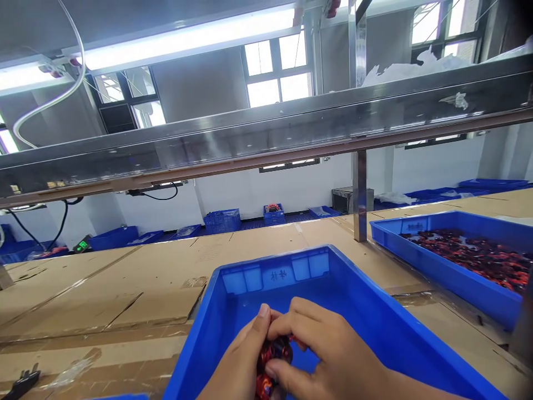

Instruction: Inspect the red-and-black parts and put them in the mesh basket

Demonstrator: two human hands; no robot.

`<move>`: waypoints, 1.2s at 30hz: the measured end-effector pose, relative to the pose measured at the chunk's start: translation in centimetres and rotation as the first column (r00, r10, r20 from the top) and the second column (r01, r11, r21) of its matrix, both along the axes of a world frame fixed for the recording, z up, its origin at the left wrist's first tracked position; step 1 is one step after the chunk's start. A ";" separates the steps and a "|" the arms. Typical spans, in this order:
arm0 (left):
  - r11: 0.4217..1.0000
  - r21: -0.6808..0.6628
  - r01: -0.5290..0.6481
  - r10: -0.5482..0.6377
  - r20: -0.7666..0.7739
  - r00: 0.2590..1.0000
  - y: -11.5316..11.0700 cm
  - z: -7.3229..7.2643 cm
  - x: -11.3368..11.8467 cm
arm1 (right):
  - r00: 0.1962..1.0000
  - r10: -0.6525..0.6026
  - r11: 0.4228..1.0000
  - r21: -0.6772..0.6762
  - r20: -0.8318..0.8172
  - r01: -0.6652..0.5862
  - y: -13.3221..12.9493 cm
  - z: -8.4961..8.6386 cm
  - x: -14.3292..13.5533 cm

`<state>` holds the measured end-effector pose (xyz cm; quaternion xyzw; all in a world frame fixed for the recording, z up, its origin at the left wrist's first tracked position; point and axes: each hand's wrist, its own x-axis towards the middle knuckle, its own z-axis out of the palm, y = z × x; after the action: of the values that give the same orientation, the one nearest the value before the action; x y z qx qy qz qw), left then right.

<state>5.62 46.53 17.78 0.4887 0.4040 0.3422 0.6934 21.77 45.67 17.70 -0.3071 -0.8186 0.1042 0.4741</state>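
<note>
Both hands are held together over a blue plastic tray (353,294). My left hand (237,361) is cupped around several small shiny red-and-dark pieces (265,384); their exact kind cannot be made out. From the right, my right hand (333,344) closes over the same cluster, its thumb and fingers gripping one rounded red-and-dark piece (283,351). The fingers hide much of the cluster. Marks are written on the tray's far inner wall.
A second blue tray (385,236) at the right holds many similar red-and-dark pieces. Cardboard (137,283) covers the bench. A metal post (360,194) stands behind the trays, under a long metal beam (250,136). A black plug (25,380) lies at lower left.
</note>
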 end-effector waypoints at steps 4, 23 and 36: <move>1.000 -0.006 0.003 -0.003 0.015 1.000 0.2 -0.1 -0.2 | 0.999 0.042 0.998 -0.051 0.006 -0.042 -0.1 0.3 0.0; 0.995 -0.040 0.090 -0.090 0.009 0.996 0.0 0.7 0.3 | 0.585 0.032 -0.027 -0.586 -0.810 -0.810 2.9 0.8 3.0; 0.988 0.080 0.134 -0.127 -0.086 0.988 0.0 0.6 0.3 | 0.586 0.152 0.002 -0.593 -0.796 -0.805 2.7 0.7 3.1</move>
<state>5.91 46.56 18.37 0.5566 0.3837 0.2930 0.6762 24.91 48.35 18.41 -0.1598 -0.4567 0.8194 0.3075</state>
